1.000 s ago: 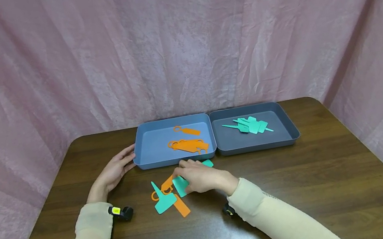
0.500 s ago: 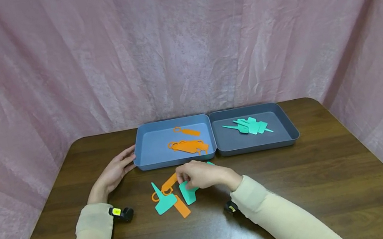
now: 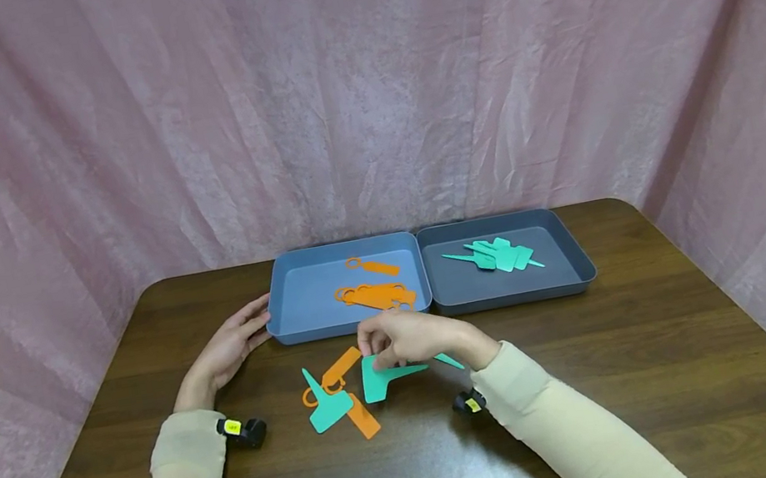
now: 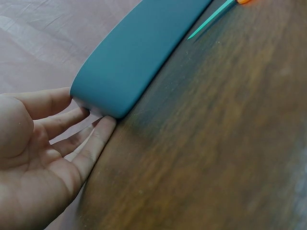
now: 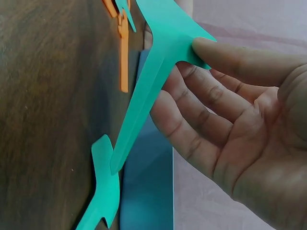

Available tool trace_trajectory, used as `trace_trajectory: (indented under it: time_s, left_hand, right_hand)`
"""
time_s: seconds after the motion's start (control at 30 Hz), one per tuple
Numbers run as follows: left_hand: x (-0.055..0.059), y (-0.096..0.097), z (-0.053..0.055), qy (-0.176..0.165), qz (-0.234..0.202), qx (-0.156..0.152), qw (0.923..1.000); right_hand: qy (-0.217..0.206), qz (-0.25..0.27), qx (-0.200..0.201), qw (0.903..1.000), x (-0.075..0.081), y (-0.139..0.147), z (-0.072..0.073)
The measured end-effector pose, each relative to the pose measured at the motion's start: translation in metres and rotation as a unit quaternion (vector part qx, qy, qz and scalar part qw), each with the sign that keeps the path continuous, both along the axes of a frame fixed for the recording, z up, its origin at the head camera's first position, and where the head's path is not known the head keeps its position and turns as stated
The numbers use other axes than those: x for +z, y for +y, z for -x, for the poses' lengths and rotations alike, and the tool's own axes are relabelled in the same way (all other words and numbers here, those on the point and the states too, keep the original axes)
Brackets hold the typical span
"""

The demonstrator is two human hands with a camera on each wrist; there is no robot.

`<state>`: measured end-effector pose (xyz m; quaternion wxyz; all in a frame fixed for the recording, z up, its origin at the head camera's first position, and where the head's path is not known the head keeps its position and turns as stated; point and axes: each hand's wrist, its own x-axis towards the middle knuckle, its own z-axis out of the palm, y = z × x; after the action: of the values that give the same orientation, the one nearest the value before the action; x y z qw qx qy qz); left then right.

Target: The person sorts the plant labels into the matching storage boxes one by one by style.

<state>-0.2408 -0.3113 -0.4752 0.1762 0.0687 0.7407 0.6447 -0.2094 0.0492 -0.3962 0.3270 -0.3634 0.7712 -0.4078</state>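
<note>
Pink curtains (image 3: 358, 91) hang behind a brown wooden table (image 3: 677, 359) as I follow, by remote view, a person's right hand (image 3: 410, 337) pinching a teal tag (image 3: 374, 380) between thumb and fingers, close to its broad end. The tag is in the grip itself, tilted and seemingly off the wood; its narrow stem runs to the right, beneath the palm, so its long axis lies roughly along the near wall of the blue tray (image 3: 312, 297) just beyond the fingers. I judge that the coming move turns on the gray tray (image 3: 553, 257), which lies beyond the grip and to its right, on the side to which the stem points; the right hand is much the nearer to it. Teal tags lie overlapped there, while orange tags (image 3: 377, 296) lie in the blue tray, most of them in one heap. Under the right wrist, a second teal tag (image 5: 105, 189) rests on the table, and from the right wrist camera I see the held stem's tip pass in front of it. Left of the grip, a third teal tag (image 3: 331, 410) lies across loose orange pieces (image 3: 363, 417). Well apart from the grip, farther left, the left hand (image 3: 230, 349) pinches nothing: its fingers are spread and extended, their tips touching the blue tray's left end.
</note>
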Motion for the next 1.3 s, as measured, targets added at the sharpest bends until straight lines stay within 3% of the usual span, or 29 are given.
trace_trajectory:
  time_s: [0.23,0.53,0.83,1.3]
  left_hand:
    - [0.000,0.000,-0.001,-0.001,0.000,0.005,1.0000]
    - [0.000,0.000,0.000,-0.001,0.000,0.005,1.0000]
    - [0.001,0.000,-0.001,-0.005,0.002,0.005,1.0000]
    - [0.001,0.000,-0.002,-0.010,0.007,0.009,0.9999]
  right_hand:
    - [-0.010,0.024,-0.010,0.9996,0.003,0.007,0.004]
    - [0.020,0.042,-0.032,0.9984,0.017,0.021,0.012]
    - [0.049,0.066,-0.094,0.9922,0.032,0.049,0.027]
    - [0.075,0.093,-0.155,0.9806,0.043,0.091,0.051]
